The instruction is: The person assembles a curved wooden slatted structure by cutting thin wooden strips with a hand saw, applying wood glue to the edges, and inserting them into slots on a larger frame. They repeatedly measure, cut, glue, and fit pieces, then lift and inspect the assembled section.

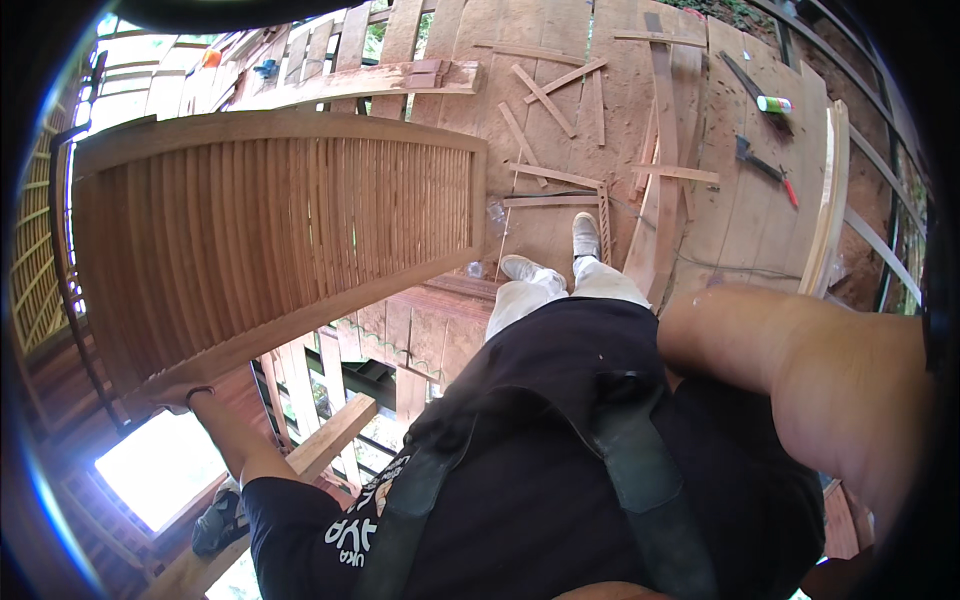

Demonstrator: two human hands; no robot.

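A large brown louvered wooden shutter panel (pixel 290 215) with many slats fills the left side of the view. My left arm reaches out to its near left corner, and my left hand (pixel 177 394), with a dark band at the wrist, is closed on the frame's lower edge there. Some of those fingers are hidden by the frame and dim light. On the right side my bare right arm is bent across the view. My right hand lies out of view.
Thin wooden strips (pixel 545 100) lie scattered on the plank floor ahead of my feet, beside a long beam (pixel 660 200). A red-handled tool (pixel 765 170), a dark saw-like tool (pixel 742 78) and a green-and-white can (pixel 773 104) lie to the right. Gapped planks and a beam (pixel 335 432) are at lower left.
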